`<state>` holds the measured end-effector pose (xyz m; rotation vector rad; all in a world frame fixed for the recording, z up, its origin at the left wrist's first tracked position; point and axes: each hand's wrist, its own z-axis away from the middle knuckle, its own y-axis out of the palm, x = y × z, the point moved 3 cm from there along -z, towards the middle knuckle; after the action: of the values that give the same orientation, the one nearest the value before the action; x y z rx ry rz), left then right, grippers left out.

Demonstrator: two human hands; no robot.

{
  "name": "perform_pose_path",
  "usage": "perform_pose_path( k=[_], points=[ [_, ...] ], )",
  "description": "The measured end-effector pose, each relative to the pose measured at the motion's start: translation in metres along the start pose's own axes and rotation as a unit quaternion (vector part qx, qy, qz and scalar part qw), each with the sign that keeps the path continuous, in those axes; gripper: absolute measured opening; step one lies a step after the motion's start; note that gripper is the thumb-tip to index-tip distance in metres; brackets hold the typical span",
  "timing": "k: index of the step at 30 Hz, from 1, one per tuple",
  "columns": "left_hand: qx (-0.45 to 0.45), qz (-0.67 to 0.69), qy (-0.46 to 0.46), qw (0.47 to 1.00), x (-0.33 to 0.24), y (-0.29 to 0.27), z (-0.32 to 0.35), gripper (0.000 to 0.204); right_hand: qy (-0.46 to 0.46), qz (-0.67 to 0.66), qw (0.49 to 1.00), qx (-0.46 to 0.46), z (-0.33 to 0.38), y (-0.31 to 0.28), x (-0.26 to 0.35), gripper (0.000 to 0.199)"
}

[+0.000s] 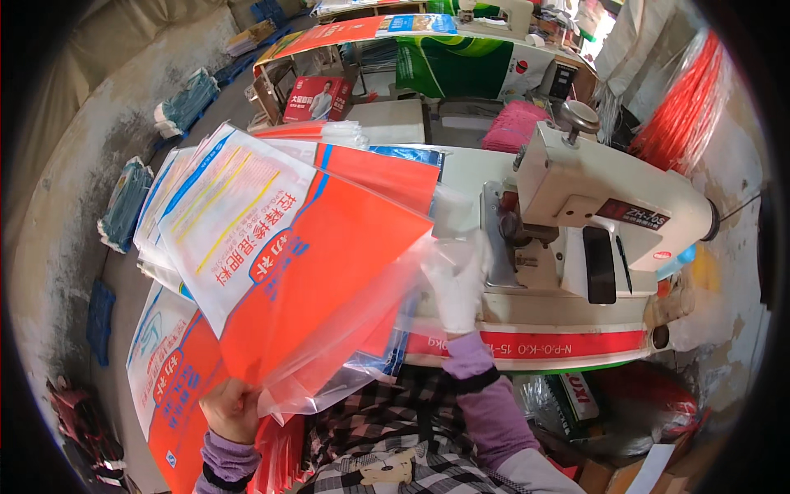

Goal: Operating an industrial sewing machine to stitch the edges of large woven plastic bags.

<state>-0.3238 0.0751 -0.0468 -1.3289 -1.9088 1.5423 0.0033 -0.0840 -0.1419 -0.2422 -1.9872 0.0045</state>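
My left hand (233, 409), bare below a purple cuff, is closed on the lower left corner of an orange and white printed plastic bag (329, 272) with a clear film edge. The bag lies slanted across the work surface in front of me. At its right edge is my right hand (457, 280), in a white glove, next to the clear film. Its fingers are blurred, so I cannot make out their grip. A white sewing machine (609, 185) stands just to the right of that hand, its needle area close by.
A stack of similar bags (169, 214) sits at the left, and another orange bag (177, 395) hangs lower down. On the machine bed are a black phone (598, 265) and a pen (624, 263). Pink bundled material (516, 125) lies behind; red strands (683, 107) hang at right.
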Motion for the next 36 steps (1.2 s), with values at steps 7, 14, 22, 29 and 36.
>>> perform_pose_path(
  k=[7, 14, 22, 29, 36],
  points=[
    [-0.052, 0.081, -0.070, 0.993, 0.029, 0.008, 0.002, 0.020, -0.180, 0.000, 0.942, 0.282, -0.003, 0.009, -0.030, 0.020],
    [-0.051, 0.056, -0.073, 0.994, 0.039, 0.003, 0.015, 0.029, -0.042, 0.200, 0.891, 0.405, -0.045, 0.036, -0.044, 0.028],
    [-0.066, 0.104, -0.062, 0.990, 0.083, 0.002, 0.061, 0.025, -0.589, 0.066, 0.708, 0.385, -0.052, 0.041, 0.042, 0.046],
    [-0.305, 0.365, -0.077, 0.876, 0.126, -0.059, -0.205, 0.034, -0.432, -0.129, 0.770, 0.452, 0.106, -0.013, 0.146, 0.020],
    [0.027, 0.012, 0.453, 0.891, -0.144, 0.166, -0.356, 0.037, 0.173, -0.123, 0.959, 0.188, 0.091, -0.103, -0.044, 0.043]
  ],
)
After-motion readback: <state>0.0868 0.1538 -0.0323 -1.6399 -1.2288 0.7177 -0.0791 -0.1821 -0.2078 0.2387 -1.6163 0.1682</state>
